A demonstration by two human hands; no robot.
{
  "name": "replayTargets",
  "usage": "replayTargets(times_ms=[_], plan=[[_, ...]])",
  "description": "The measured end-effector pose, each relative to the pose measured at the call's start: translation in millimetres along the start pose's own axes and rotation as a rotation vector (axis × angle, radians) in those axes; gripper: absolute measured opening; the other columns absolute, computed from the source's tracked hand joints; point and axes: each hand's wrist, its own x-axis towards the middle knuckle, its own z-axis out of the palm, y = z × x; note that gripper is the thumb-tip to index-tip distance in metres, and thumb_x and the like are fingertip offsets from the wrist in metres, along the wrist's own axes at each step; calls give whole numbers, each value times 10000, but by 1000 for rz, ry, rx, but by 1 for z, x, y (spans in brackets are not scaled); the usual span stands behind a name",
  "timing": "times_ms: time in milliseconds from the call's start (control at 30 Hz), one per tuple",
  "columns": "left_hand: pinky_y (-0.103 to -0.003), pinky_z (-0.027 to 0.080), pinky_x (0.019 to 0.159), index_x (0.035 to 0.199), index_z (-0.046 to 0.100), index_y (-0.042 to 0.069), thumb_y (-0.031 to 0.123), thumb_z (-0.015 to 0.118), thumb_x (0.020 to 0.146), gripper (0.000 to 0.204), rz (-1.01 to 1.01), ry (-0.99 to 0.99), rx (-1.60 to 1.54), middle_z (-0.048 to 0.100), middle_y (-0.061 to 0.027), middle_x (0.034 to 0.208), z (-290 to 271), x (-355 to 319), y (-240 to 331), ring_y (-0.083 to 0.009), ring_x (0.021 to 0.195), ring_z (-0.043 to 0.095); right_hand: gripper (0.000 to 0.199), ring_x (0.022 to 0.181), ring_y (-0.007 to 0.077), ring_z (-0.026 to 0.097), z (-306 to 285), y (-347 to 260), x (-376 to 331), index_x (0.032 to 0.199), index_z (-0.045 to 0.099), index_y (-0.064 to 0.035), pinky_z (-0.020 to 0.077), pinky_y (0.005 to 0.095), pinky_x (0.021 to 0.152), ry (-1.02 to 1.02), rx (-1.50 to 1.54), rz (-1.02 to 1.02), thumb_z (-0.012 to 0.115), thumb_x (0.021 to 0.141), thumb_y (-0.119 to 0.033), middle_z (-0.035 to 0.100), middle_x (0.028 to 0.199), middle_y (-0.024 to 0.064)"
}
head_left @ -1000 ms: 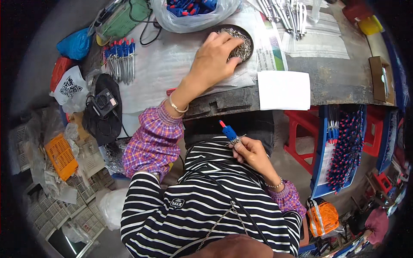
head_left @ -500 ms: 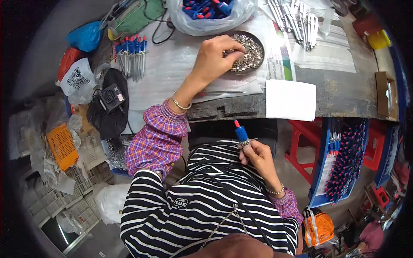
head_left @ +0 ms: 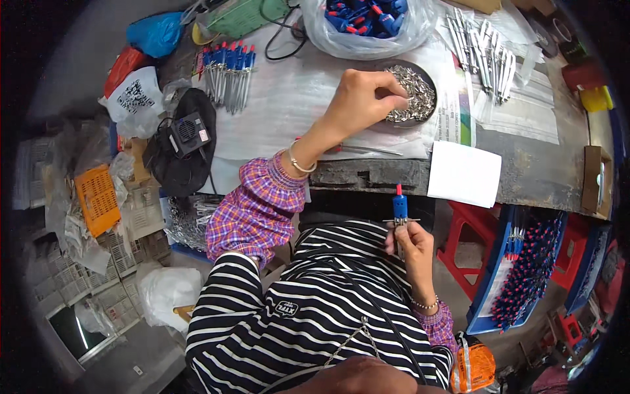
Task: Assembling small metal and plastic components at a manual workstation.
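My left hand [head_left: 369,98] is over the left side of a round dark dish [head_left: 434,98] filled with small silvery metal pieces [head_left: 412,92]. Its thumb and forefinger are pinched together; whatever may be between them is too small to see. Lower right, in front of my striped top, my right hand [head_left: 413,249] grips a blue tool with a red tip [head_left: 400,207]. The tool points upward, and a thin metal crosspiece sticks out on both sides just above the fingers. The tool's lower part is hidden by the hand.
Behind the dish sits a clear bag [head_left: 321,39] of blue red-tipped parts. Similar tools [head_left: 228,75] lie left, metal rods [head_left: 482,49] right. White paper [head_left: 464,174] overhangs the table edge. A blue tray [head_left: 482,308] of blue parts stands lower right, beside a red stool [head_left: 459,240].
The whole view has shifted, moving the table rightward in the picture. My left fingers stay at the dish, closed in a pinch. The tool in my right hand has turned more upright.
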Motion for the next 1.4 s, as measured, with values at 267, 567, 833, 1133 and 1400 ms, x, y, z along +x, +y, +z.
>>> replayTargets(times_ms=[267, 567, 833, 1133, 1400], plan=[[-236, 492, 670, 862, 650, -59, -64, 602, 745, 126, -437, -331, -538, 643, -91, 789, -10, -41, 47, -136, 732, 606, 219, 623, 114, 580, 3, -10, 8, 1007, 571, 88, 483, 228, 577, 24, 106, -57, 486, 933, -100, 615, 770, 89], [-232, 498, 676, 856, 622, -46, -63, 595, 774, 88, -599, -410, -755, 635, -93, 799, 11, -76, 48, -129, 720, 601, 214, 624, 104, 596, 2, -8, 7, 1022, 574, 81, 499, 207, 561, -20, 238, -41, 492, 929, -94, 621, 763, 88], [-194, 472, 616, 843, 640, -29, -102, 660, 710, 152, -273, -307, -455, 571, -55, 859, 26, -90, 45, -93, 689, 572, 194, 622, 100, 603, 3, -5, 5, 1009, 584, 74, 501, 206, 560, -13, 197, -72, 494, 913, -68, 630, 747, 82], [-158, 322, 498, 771, 677, 18, -85, 707, 641, 168, -152, -244, -196, 556, -11, 812, 29, -90, 54, -21, 591, 460, 189, 589, 99, 606, 5, -13, 2, 981, 604, 67, 495, 211, 528, -1, 112, -124, 505, 908, -77, 639, 718, 80], [-162, 322, 518, 827, 673, 16, -100, 702, 638, 223, -110, -256, -188, 556, -21, 816, 28, -93, 50, -44, 622, 465, 172, 574, 82, 585, 5, -21, -4, 1003, 597, 50, 476, 208, 517, 39, -214, -208, 507, 910, -63, 631, 728, 58]])
